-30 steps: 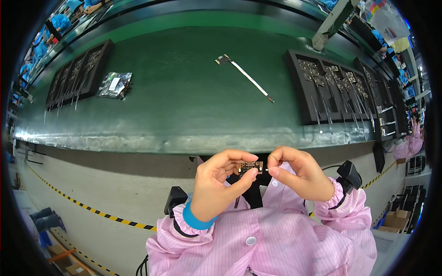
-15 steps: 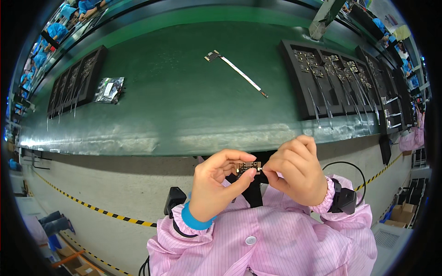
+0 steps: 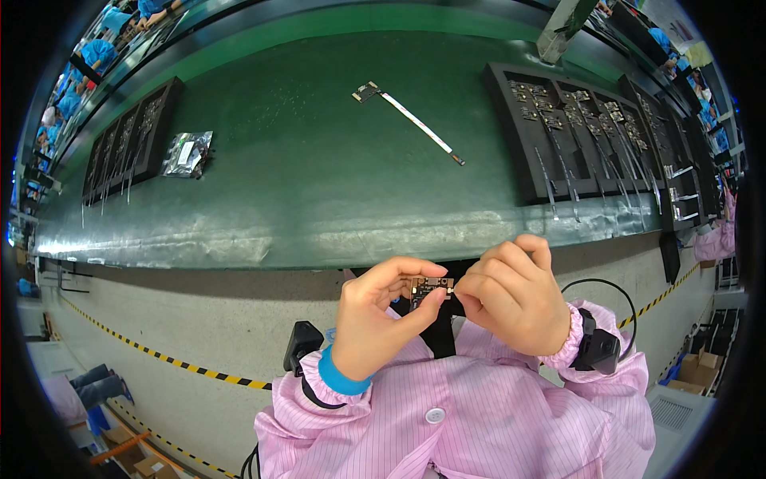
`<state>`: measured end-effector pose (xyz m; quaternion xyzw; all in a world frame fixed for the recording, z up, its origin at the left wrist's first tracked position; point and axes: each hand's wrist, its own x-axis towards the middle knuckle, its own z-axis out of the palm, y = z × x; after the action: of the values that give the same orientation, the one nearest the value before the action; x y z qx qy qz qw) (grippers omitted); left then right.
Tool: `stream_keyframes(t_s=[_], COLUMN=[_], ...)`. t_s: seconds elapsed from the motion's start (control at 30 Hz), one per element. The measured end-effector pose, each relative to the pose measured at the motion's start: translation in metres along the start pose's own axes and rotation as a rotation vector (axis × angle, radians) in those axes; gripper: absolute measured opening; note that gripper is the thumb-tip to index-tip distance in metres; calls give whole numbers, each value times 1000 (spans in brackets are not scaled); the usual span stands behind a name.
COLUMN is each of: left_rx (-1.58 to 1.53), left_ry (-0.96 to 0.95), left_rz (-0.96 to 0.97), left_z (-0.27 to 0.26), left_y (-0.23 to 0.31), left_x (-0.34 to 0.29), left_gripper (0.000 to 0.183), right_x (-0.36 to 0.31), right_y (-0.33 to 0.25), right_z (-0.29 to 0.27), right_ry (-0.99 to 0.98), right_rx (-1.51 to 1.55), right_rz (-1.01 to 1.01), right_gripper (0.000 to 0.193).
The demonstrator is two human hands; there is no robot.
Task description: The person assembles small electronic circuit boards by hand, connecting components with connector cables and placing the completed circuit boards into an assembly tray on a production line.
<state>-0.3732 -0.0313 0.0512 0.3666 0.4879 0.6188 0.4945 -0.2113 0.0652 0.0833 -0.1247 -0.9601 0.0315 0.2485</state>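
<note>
Just below the frame's centre, our bare left hand pinches a small, flat, brown-and-black circuit board in its grip, while our bare right hand, its grip too hidden to tell, meets the right end, where uneven pressure could twist the board loose.

The green table carries trays, pouch, board.

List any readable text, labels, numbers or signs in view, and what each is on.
No text is legible.
White rectangular label on shiny silver plastic bag: too small to read.
Small brown rectangular circuit board, held in the left hand: any markings too small to read.
</note>
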Motion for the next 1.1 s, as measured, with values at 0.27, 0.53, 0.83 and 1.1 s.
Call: stream_keyframes(t_s=[0.27, 0.53, 0.83, 1.1], left_rx=[10, 29, 214, 297], left_ry=[-6, 25, 70, 103], left_rz=[8, 5, 95, 145], left_z=[-1, 1, 0, 3], left_y=[0, -1, -8, -15], left_x=[1, 1, 2, 4], left_gripper=[26, 25, 23, 23], right_x=[-2, -4, -1, 0], right_y=[0, 0, -1, -3], right_z=[0, 3, 2, 5], right_ry=[-47, -85, -84, -68], right_rx=[536, 686, 397, 179], right_rz=[376, 518, 359, 220], right_gripper=[16, 12, 20, 21])
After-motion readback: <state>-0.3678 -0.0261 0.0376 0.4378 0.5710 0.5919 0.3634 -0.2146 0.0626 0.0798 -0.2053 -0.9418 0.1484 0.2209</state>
